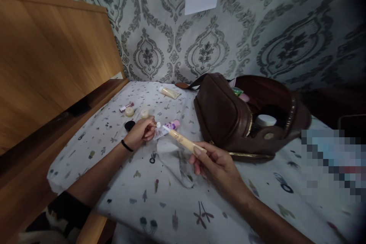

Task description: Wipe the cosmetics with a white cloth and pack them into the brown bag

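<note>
My right hand [213, 160] grips the lower end of a slim yellow tube [184, 141], whose white nozzle points up and left. Close to that nozzle, my left hand [142, 131] has its fingers closed on a small white cap [158, 125]. The nozzle and the cap are apart. Behind the yellow tube lies a white and purple tube with a pink end [174, 124], partly covered from view. Two small cream-coloured jars, one at the left [129, 111] and one nearer my left hand [145, 114], stand beyond it. A round black item [129, 125] is beside my left wrist.
An open brown bag [220, 110] with a white-lidded container [266, 120] inside stands at the right. A cream tube [169, 92] and a small dark pink item [126, 107] lie farther back. A wooden panel [57, 38] borders the patterned cloth [120, 187] on the left.
</note>
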### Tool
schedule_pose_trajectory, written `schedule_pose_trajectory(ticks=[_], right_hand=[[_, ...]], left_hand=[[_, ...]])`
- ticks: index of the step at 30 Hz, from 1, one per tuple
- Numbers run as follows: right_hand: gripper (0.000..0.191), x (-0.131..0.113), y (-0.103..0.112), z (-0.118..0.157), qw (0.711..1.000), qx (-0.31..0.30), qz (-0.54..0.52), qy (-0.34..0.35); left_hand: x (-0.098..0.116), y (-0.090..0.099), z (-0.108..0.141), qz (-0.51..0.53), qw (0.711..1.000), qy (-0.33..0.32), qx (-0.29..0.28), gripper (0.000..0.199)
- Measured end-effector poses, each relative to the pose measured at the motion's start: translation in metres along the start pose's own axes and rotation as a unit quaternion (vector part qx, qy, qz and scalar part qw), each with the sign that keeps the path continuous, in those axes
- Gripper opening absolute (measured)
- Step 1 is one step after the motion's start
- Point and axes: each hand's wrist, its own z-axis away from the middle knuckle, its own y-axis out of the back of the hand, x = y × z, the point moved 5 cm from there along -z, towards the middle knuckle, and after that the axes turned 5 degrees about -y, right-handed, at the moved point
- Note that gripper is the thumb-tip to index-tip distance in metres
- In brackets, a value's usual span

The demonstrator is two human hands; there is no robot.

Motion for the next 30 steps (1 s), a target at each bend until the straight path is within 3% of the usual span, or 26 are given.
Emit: schedule_pose_trajectory(ticks=[7, 13, 22, 30], right_hand=[[0.044, 0.0002, -0.0006, 0.0011, 1.000, -0.010, -0.011, 0.002], [0.045, 0.0017, -0.0022, 0.0011, 1.000, -0.025, -0.008, 0.005], [0.045, 0.0027, -0.0028, 0.0007, 0.999, -0.029, 0.004, 0.020], [0.048, 0.0007, -0.0027, 0.0008, 0.997, -0.016, 0.062, 0.042]], left_hand=[[-0.0029, -0.0012, 0.0012, 0.051, 0.998, 0.032, -0.008, 0.047], [-0.0017, -0.0051, 0.0021, 0.016, 0.999, 0.014, -0.031, 0.048], [-0.0019, -0.0058, 0.0030, -0.023, 1.000, -0.009, -0.018, 0.057], [-0.0009, -0.0044, 0.0043, -0.038, 0.999, -0.015, -0.007, 0.053]])
